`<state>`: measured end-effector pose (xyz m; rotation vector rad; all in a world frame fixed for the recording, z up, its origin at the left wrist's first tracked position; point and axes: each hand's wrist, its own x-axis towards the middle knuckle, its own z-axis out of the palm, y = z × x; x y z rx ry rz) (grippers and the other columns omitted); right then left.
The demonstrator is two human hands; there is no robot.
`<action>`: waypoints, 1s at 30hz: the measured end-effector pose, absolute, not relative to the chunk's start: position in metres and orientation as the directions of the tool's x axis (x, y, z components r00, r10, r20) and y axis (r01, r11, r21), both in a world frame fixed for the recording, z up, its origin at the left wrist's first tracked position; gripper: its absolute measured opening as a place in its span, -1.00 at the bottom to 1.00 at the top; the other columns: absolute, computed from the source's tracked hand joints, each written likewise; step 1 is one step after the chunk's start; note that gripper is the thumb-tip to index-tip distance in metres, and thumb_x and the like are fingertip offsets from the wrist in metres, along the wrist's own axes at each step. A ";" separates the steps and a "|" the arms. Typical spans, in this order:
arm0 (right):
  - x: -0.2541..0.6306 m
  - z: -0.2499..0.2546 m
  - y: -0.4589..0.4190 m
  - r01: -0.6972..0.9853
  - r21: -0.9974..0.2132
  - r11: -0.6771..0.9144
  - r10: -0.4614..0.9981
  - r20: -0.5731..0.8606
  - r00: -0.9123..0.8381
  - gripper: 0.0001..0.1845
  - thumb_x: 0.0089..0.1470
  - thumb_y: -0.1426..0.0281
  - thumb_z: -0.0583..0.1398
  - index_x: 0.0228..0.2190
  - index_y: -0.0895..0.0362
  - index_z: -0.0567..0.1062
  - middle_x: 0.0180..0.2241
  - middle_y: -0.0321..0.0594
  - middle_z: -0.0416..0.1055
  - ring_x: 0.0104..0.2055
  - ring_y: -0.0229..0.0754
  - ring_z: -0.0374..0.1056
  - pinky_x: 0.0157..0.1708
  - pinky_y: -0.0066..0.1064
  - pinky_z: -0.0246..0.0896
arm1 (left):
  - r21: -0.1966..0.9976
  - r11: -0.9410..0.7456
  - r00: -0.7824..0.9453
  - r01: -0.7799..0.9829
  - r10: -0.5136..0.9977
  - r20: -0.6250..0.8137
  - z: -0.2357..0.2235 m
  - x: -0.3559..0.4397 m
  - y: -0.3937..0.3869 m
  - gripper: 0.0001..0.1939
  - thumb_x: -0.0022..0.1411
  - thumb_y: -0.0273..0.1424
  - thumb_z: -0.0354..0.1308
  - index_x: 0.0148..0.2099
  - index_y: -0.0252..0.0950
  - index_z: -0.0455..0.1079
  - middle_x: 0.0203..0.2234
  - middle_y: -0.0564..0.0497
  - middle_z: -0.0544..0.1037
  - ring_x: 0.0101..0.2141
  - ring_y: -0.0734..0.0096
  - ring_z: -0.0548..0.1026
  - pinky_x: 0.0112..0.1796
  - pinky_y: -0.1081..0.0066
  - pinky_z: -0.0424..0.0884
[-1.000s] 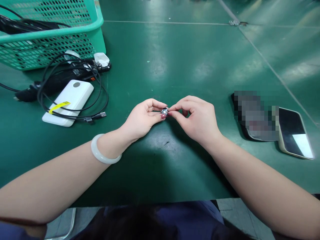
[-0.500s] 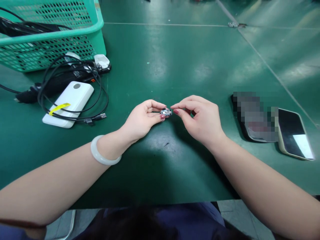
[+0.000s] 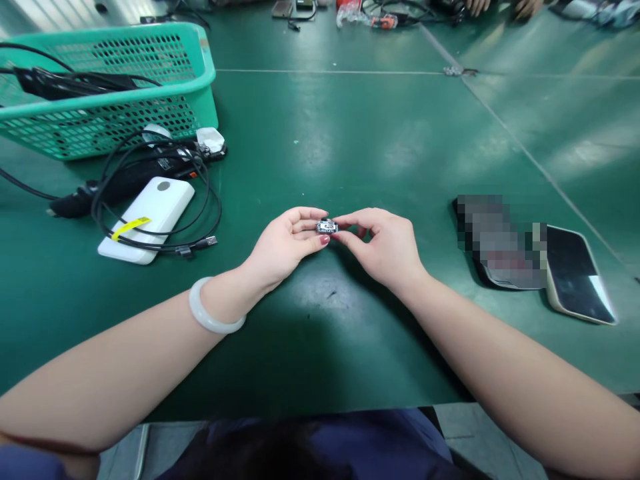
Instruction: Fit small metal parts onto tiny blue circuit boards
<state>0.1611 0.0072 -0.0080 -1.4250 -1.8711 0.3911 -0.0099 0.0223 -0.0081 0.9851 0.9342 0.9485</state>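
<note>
A small black-and-silver part with pale markings is held just above the table, too small to tell its kind. My left hand grips it between the thumb below and the fingers above and behind. From the other side, the thumb and index fingertip of my right hand pinch its right end. Both hands are closed on this one part, whose underside is hidden. A pale bracelet circles my left wrist.
At left, a white power bank lies with a coiled black cable near a black handheld tool. Behind them stands a green basket. Two phones, one pixelated, one pale-edged, lie right. Another person's hands show far off.
My right hand has moved left, and its fingertips now close on the part's right end. The view has tilted up, showing more of the far table. My left hand keeps its grip.
</note>
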 end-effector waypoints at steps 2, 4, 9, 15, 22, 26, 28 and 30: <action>0.157 -0.008 0.007 0.689 -0.638 0.343 0.914 0.396 -0.089 -0.91 0.01 0.34 0.31 -0.36 0.04 0.61 -0.38 -0.31 0.58 -0.41 -0.24 0.35 -0.32 -0.34 0.26 | 0.942 0.239 0.282 -0.236 0.944 -0.169 -0.010 -0.010 0.023 -0.60 -0.09 -0.51 0.40 -0.16 -0.35 0.42 -0.32 0.01 0.59 -0.26 0.48 0.55 0.01 0.29 0.38; 0.154 -0.009 0.007 0.691 -0.627 0.359 0.901 0.426 -0.081 -0.92 0.00 0.34 0.32 -0.39 0.05 0.60 -0.40 -0.31 0.56 -0.41 -0.23 0.35 -0.32 -0.34 0.26 | 0.936 0.226 0.272 -0.270 0.950 -0.151 -0.013 -0.010 0.023 -0.63 -0.07 -0.46 0.40 -0.17 -0.35 0.43 -0.35 0.03 0.58 -0.27 0.51 0.54 -0.01 0.32 0.39; 0.153 -0.014 0.009 0.667 -0.614 0.422 0.873 0.474 -0.115 -0.89 0.00 0.35 0.32 -0.35 0.05 0.59 -0.39 -0.30 0.55 -0.37 -0.23 0.35 -0.31 -0.35 0.26 | 0.895 0.285 0.236 -0.343 0.948 -0.212 -0.011 -0.011 0.021 -0.70 -0.02 -0.48 0.37 -0.19 -0.34 0.44 -0.39 0.04 0.59 -0.32 0.55 0.54 -0.10 0.40 0.44; 0.171 -0.021 0.017 0.606 -0.712 0.354 0.911 0.410 -0.050 -0.85 -0.01 0.40 0.30 -0.31 0.09 0.59 -0.41 -0.29 0.52 -0.44 -0.27 0.30 -0.32 -0.35 0.26 | 0.830 0.387 0.114 -0.402 0.920 -0.374 0.001 -0.039 -0.003 -0.84 0.15 -0.57 0.21 -0.19 -0.33 0.46 -0.31 0.02 0.58 -0.19 0.49 0.58 -0.09 0.50 0.49; 0.181 -0.028 0.025 0.547 -0.817 0.186 0.963 0.262 0.064 -0.85 -0.02 0.36 0.25 -0.35 0.09 0.61 -0.44 -0.28 0.51 -0.47 -0.28 0.28 -0.35 -0.35 0.26 | 0.828 0.330 -0.333 -0.453 0.799 -0.500 0.029 -0.102 -0.044 -0.74 0.19 -0.70 0.05 -0.31 -0.29 0.48 -0.36 0.11 0.56 -0.25 0.63 0.58 -0.20 0.75 0.50; 0.180 -0.029 0.027 0.556 -0.811 0.181 0.967 0.251 0.052 -0.84 -0.01 0.35 0.23 -0.36 0.08 0.62 -0.43 -0.27 0.53 -0.46 -0.26 0.31 -0.32 -0.34 0.28 | 0.842 0.333 -0.489 -0.424 0.699 -0.522 0.038 -0.125 -0.056 -0.73 0.20 -0.66 0.06 -0.37 -0.23 0.49 -0.44 0.17 0.56 -0.32 0.69 0.56 -0.21 0.79 0.49; 0.180 -0.030 0.027 0.563 -0.804 0.191 0.965 0.258 0.041 -0.84 0.00 0.36 0.22 -0.36 0.07 0.62 -0.42 -0.27 0.54 -0.45 -0.26 0.33 -0.30 -0.32 0.30 | 0.870 0.370 -0.479 -0.327 0.729 -0.490 0.038 -0.134 -0.060 -0.75 0.15 -0.64 0.14 -0.39 -0.18 0.50 -0.46 0.20 0.55 -0.35 0.67 0.53 -0.26 0.78 0.49; 0.180 -0.031 0.027 0.560 -0.806 0.195 0.964 0.261 0.041 -0.83 0.02 0.36 0.21 -0.36 0.07 0.61 -0.40 -0.26 0.55 -0.43 -0.25 0.35 -0.29 -0.31 0.31 | 0.899 0.408 -0.455 -0.156 0.779 -0.432 0.035 -0.142 -0.063 -0.79 0.05 -0.59 0.26 -0.38 -0.12 0.51 -0.46 0.22 0.55 -0.37 0.64 0.49 -0.32 0.76 0.47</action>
